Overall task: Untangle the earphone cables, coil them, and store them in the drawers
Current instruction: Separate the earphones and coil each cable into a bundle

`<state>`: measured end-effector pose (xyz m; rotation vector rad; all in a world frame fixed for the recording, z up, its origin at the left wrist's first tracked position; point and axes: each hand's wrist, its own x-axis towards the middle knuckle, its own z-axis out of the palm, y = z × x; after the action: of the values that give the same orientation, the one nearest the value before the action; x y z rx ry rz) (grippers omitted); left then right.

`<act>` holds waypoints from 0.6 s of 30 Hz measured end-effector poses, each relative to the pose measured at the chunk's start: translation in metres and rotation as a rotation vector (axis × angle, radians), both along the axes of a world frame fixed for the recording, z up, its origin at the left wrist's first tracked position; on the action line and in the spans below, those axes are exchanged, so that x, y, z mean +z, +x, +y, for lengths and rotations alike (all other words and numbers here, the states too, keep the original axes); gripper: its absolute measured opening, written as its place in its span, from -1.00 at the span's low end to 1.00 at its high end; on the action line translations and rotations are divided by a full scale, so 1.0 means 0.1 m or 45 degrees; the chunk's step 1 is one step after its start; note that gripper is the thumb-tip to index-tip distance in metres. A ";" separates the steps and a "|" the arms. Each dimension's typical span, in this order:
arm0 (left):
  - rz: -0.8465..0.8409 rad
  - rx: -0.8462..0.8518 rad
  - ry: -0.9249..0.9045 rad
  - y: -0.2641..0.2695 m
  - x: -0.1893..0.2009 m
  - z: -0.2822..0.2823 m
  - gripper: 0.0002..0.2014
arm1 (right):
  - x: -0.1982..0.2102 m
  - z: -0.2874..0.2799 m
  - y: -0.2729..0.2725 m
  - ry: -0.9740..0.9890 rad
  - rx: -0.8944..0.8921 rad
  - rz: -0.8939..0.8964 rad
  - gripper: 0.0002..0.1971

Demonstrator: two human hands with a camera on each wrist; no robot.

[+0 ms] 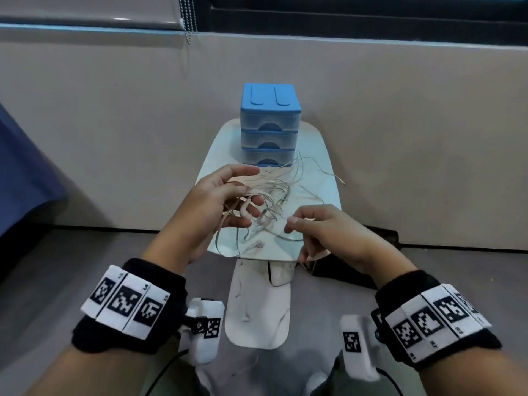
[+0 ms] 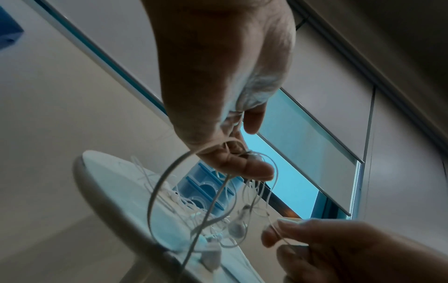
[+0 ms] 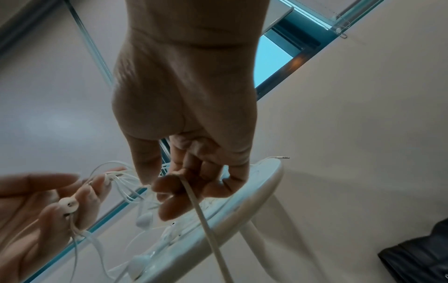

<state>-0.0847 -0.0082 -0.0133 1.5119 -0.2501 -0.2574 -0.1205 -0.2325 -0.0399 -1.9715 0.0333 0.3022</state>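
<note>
The left hand (image 1: 225, 201) has its fingers spread and threaded through the earphone cables (image 1: 274, 190), with an earbud (image 3: 68, 205) caught between them, likely to keep the knot lifted off the counter (image 1: 323, 195) so strands can be separated. The right hand (image 1: 323, 232) pinches one cable between thumb and curled fingers, seemingly to draw it free. The tangle has no single axis; loose ends trail toward the closed blue drawers (image 1: 270, 124), one plug (image 3: 283, 157) pointing off the counter's right edge.
</note>
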 end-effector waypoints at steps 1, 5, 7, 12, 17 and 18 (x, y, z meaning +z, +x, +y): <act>0.020 0.008 -0.028 -0.03 -0.03 -0.01 -0.63 | -0.01 0.02 0.00 0.003 -0.022 -0.051 -0.74; 0.068 0.043 -0.186 -0.15 -0.12 -0.05 -0.64 | -0.07 0.08 0.02 -0.059 -0.078 -0.160 -0.91; 0.069 0.050 -0.219 -0.20 -0.15 -0.07 -0.65 | -0.10 0.11 0.00 -0.027 -0.150 -0.265 -0.88; 0.084 0.022 -0.267 -0.27 -0.22 -0.08 -0.62 | -0.06 0.26 -0.11 -0.067 -0.126 -0.654 -0.84; 0.121 -0.015 -0.289 -0.29 -0.25 -0.06 -0.51 | -0.06 0.29 -0.13 -0.209 -0.178 -0.772 -0.93; 0.115 -0.019 -0.276 -0.29 -0.26 -0.06 -0.47 | -0.04 0.28 -0.14 -0.213 -0.190 -0.776 -0.92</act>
<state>-0.1133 -0.0139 -0.0394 1.2814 -0.2103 -0.3001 -0.1347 -0.2048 -0.0436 -2.1381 -0.1913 -0.4156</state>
